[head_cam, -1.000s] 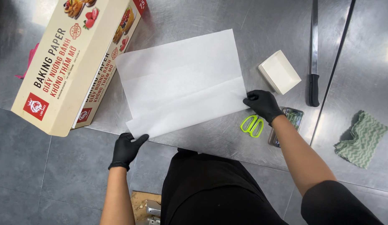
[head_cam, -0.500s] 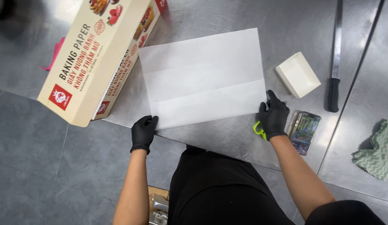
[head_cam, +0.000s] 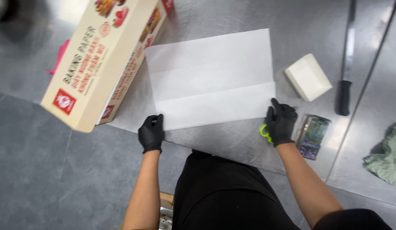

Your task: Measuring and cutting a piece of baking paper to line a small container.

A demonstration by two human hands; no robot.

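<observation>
Head view, single frame. A white sheet of baking paper (head_cam: pixel 211 79) lies flat on the steel desk (head_cam: pixel 232 142), its near part folded up so a doubled band runs along the front edge. The sheet sits near the middle of the desk, close to its front edge.

Left hand (head_cam: pixel 152 133), black-gloved, rests at the near left corner of the sheet; fingers curled over the corner, apparently pinching it against the desk edge.

Right hand (head_cam: pixel 281 122), also black-gloved, is at the near right corner of the sheet, fingertips touching the paper edge. It lies on top of green-handled scissors (head_cam: pixel 264 133), only a loop of handle visible beneath the palm; whether it grips them cannot be told.

Surroundings: long cardboard baking-paper box (head_cam: pixel 102 59) to the left, overhanging the desk edge. Small white box (head_cam: pixel 307 77) right of the sheet. Long knife (head_cam: pixel 346 64) with black handle beyond it. Phone (head_cam: pixel 313 136) just beside the right hand. Green cloth (head_cam: pixel 387 155) at the far right.
</observation>
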